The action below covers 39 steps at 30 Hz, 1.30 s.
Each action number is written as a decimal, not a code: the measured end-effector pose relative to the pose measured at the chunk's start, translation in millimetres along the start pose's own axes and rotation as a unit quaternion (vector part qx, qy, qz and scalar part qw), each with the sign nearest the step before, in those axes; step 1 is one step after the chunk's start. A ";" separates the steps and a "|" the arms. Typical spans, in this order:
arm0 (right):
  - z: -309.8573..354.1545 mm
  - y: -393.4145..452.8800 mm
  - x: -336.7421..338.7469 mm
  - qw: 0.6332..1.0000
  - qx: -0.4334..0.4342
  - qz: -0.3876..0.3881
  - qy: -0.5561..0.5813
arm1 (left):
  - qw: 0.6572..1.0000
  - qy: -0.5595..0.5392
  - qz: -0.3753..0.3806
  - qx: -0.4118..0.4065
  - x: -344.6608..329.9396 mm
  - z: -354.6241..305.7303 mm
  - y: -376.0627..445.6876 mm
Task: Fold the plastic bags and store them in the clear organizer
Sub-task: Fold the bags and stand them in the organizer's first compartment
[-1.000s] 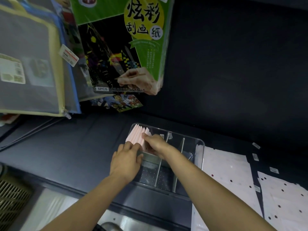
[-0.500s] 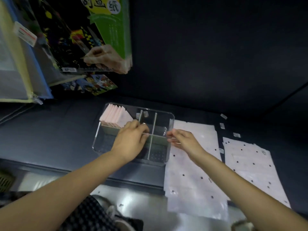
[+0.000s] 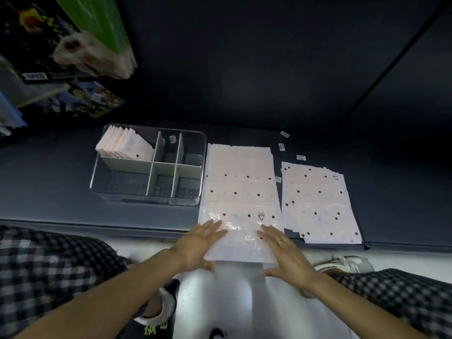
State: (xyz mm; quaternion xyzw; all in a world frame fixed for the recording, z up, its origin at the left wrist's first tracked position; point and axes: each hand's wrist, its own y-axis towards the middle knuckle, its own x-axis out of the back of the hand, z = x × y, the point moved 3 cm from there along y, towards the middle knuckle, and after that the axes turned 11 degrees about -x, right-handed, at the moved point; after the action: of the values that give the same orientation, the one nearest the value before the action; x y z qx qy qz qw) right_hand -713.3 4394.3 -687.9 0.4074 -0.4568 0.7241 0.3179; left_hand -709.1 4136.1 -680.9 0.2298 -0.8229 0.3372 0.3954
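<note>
Fingers straight, your left hand (image 3: 195, 243) and right hand (image 3: 288, 255) flatten the plastic bag (image 3: 241, 192) overhanging the counter's (image 3: 61, 172) front edge; next, fold it, then file it into the clear organizer (image 3: 201, 152).

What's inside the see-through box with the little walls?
The clear organizer holds a row of folded pink plastic bags standing in its far-left compartment. The other compartments show only the dotted bottom. How many bags stand there is unclear.
</note>
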 end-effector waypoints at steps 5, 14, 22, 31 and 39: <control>-13.9 2.0 0.8 0.996 0.047 -0.013 -0.075 | 0.993 0.108 -0.031 -0.018 -15.7 0.5 -1.8; -13.5 19.3 84.3 0.969 -0.010 0.156 0.192 | 0.993 -0.060 -0.100 -0.030 36.2 -19.2 -12.7; -14.5 71.0 129.1 0.939 -0.075 0.036 0.335 | 0.895 -0.072 -0.437 0.040 74.5 -27.7 -7.6; -25.0 142.4 109.4 0.922 -0.238 -0.063 0.300 | 0.946 0.115 -0.298 -0.059 35.9 -26.1 18.4; 46.4 82.2 64.9 0.980 0.018 -0.195 0.036 | 0.949 0.249 -0.187 -0.052 -2.8 -9.3 30.9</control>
State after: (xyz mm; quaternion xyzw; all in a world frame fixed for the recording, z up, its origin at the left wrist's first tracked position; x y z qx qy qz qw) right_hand -798.1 4326.0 -652.2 0.4679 -0.3436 0.6704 0.4621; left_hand -722.9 4163.8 -690.4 0.2677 -0.6568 0.2600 0.6553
